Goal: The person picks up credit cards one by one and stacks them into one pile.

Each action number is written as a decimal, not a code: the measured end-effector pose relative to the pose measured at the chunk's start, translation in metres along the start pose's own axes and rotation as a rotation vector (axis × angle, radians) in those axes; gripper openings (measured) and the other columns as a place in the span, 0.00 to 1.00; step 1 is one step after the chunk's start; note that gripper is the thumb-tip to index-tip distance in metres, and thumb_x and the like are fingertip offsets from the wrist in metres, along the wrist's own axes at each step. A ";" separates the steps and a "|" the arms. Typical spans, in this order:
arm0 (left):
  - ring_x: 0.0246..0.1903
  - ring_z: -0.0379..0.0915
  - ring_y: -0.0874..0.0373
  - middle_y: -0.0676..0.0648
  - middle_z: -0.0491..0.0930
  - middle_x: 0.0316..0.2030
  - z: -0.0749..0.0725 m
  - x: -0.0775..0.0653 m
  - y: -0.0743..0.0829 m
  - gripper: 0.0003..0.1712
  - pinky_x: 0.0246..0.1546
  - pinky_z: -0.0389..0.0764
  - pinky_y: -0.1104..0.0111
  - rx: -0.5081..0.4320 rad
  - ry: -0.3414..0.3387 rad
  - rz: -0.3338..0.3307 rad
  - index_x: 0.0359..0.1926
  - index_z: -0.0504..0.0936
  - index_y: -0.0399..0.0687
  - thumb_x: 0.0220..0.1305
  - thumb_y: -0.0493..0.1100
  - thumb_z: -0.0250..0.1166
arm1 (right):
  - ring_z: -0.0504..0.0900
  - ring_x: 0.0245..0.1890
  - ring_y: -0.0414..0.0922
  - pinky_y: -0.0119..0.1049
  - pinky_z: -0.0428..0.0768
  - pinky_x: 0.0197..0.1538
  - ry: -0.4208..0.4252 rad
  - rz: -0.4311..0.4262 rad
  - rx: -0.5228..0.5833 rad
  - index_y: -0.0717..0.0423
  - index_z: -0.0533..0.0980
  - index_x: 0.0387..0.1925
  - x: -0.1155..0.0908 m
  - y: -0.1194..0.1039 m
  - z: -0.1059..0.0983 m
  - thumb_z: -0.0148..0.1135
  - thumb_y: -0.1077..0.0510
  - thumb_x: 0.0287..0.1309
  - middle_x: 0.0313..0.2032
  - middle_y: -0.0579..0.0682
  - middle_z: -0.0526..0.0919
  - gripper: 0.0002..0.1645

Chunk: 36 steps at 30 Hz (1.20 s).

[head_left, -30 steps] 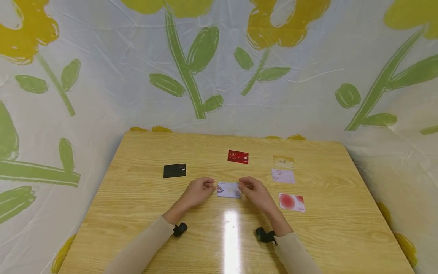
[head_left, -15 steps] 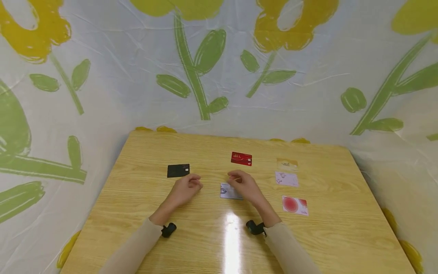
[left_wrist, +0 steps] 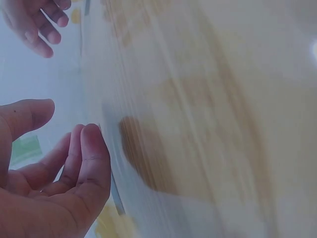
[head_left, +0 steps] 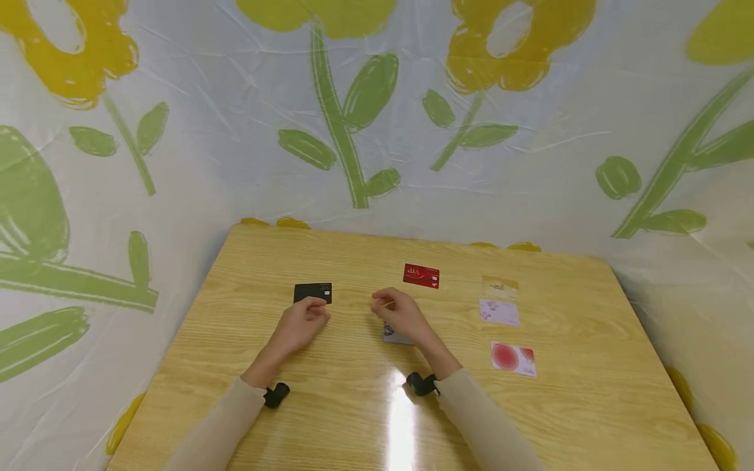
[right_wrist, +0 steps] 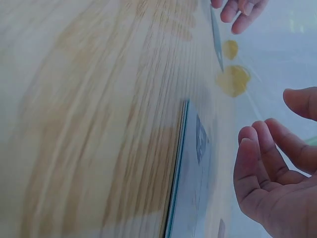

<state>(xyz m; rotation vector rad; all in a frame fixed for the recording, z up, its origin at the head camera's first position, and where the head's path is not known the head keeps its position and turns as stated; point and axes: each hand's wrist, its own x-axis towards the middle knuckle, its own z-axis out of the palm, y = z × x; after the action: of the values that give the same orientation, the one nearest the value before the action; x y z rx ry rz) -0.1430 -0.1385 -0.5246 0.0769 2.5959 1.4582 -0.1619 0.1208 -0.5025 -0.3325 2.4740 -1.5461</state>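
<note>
My left hand (head_left: 296, 327) hovers at the near edge of the black card (head_left: 306, 290), partly covering it. In the left wrist view its thumb stands apart from the loosely bent fingers, and nothing is between them. The right hand (head_left: 406, 316) is over a pale patterned card (head_left: 391, 335) in the middle of the table, hiding much of it. Seen from the right wrist, that card (right_wrist: 190, 168) shows several layered edges, like a small stack, and the right hand's thumb and fingers are apart and hold nothing.
A red VIP card (head_left: 421, 276) lies farther back. To the right, a gold card (head_left: 492, 284), a lilac card (head_left: 499, 313) and a white card with a red circle (head_left: 514, 358) form a column. The wooden table (head_left: 336, 405) meets a flower-print cloth (head_left: 247, 170) behind.
Both hands have moved left: the left from beside the pale card to the black card, the right farther over the pale card. The cards keep their arrangement while the head view shifts slightly.
</note>
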 end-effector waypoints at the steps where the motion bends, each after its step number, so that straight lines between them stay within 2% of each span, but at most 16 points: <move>1: 0.48 0.81 0.50 0.46 0.82 0.47 -0.002 0.001 -0.002 0.21 0.51 0.79 0.55 0.002 0.004 -0.004 0.59 0.79 0.42 0.69 0.46 0.65 | 0.83 0.42 0.51 0.40 0.82 0.40 -0.009 -0.005 0.002 0.65 0.77 0.55 0.002 0.000 0.002 0.63 0.60 0.68 0.43 0.54 0.80 0.18; 8: 0.49 0.79 0.47 0.43 0.81 0.48 -0.024 0.006 -0.015 0.22 0.51 0.78 0.53 0.017 0.037 -0.025 0.60 0.78 0.40 0.70 0.46 0.64 | 0.82 0.43 0.50 0.40 0.81 0.41 -0.022 0.000 -0.020 0.62 0.77 0.56 0.019 -0.001 0.016 0.63 0.59 0.69 0.43 0.51 0.80 0.18; 16: 0.50 0.78 0.45 0.39 0.80 0.51 -0.042 0.020 -0.031 0.24 0.52 0.78 0.53 0.042 0.070 -0.040 0.62 0.75 0.37 0.71 0.44 0.64 | 0.82 0.42 0.51 0.39 0.80 0.39 -0.017 -0.035 -0.049 0.64 0.77 0.54 0.039 -0.006 0.041 0.63 0.61 0.68 0.41 0.53 0.79 0.16; 21: 0.54 0.76 0.41 0.34 0.77 0.54 -0.053 0.029 -0.035 0.28 0.54 0.76 0.50 0.061 0.032 -0.038 0.65 0.72 0.35 0.69 0.43 0.65 | 0.81 0.45 0.52 0.42 0.81 0.43 -0.012 -0.045 -0.064 0.66 0.76 0.56 0.054 -0.012 0.058 0.63 0.62 0.66 0.43 0.57 0.79 0.19; 26: 0.57 0.72 0.38 0.31 0.74 0.57 -0.061 0.037 -0.038 0.32 0.56 0.73 0.47 0.141 -0.041 -0.033 0.68 0.69 0.35 0.67 0.43 0.67 | 0.78 0.44 0.51 0.46 0.78 0.47 -0.010 -0.033 -0.095 0.64 0.74 0.58 0.067 -0.012 0.070 0.66 0.61 0.64 0.43 0.57 0.79 0.23; 32: 0.47 0.69 0.42 0.36 0.72 0.47 -0.069 0.039 -0.038 0.33 0.49 0.72 0.49 0.190 -0.082 -0.038 0.68 0.68 0.35 0.66 0.41 0.68 | 0.71 0.37 0.48 0.43 0.73 0.42 -0.023 -0.012 -0.182 0.63 0.73 0.60 0.075 -0.011 0.080 0.69 0.60 0.60 0.37 0.52 0.74 0.28; 36: 0.41 0.65 0.46 0.40 0.70 0.42 -0.070 0.039 -0.037 0.32 0.44 0.69 0.52 0.207 -0.090 -0.034 0.68 0.69 0.36 0.65 0.39 0.68 | 0.68 0.34 0.46 0.40 0.69 0.38 -0.006 -0.014 -0.299 0.63 0.73 0.60 0.076 -0.013 0.085 0.70 0.59 0.57 0.32 0.49 0.72 0.30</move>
<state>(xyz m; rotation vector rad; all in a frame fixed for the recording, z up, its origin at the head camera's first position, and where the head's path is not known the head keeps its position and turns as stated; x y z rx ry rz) -0.1923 -0.2125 -0.5251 0.1199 2.6511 1.1425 -0.2087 0.0203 -0.5317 -0.3997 2.7039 -1.1743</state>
